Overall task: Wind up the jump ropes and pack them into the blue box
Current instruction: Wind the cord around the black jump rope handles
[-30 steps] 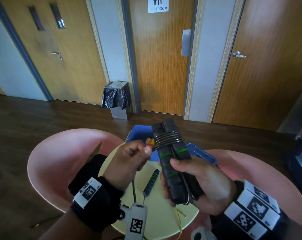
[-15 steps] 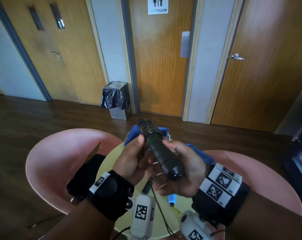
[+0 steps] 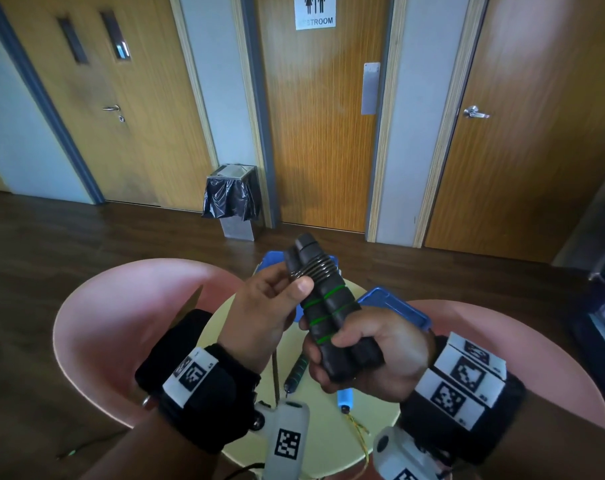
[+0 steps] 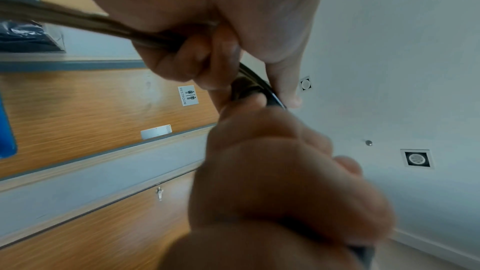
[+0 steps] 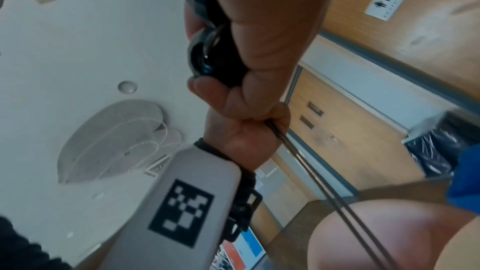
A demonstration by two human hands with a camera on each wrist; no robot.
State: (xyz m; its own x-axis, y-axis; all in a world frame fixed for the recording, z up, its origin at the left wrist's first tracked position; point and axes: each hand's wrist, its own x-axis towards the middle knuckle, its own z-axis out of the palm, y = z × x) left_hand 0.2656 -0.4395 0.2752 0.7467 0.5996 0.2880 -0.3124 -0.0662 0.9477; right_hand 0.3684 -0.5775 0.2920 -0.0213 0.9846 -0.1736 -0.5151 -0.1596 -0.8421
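Right hand (image 3: 374,355) grips jump-rope handles (image 3: 325,306) — left hand (image 3: 270,306) pinches cord.

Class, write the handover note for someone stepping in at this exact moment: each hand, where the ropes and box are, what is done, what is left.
Right hand: grips the lower ends of the two black handles, held side by side.
Left hand: pinches the cord at the coil wound round the handles' upper part.
Blue box: on the round table, behind the hands; its contents are hidden.
Also on the table: another black handle and a light blue handle with a yellow cord.
Done: black rope nearly wound.
Left: secure the end, put it in the box, then wind and pack the others.
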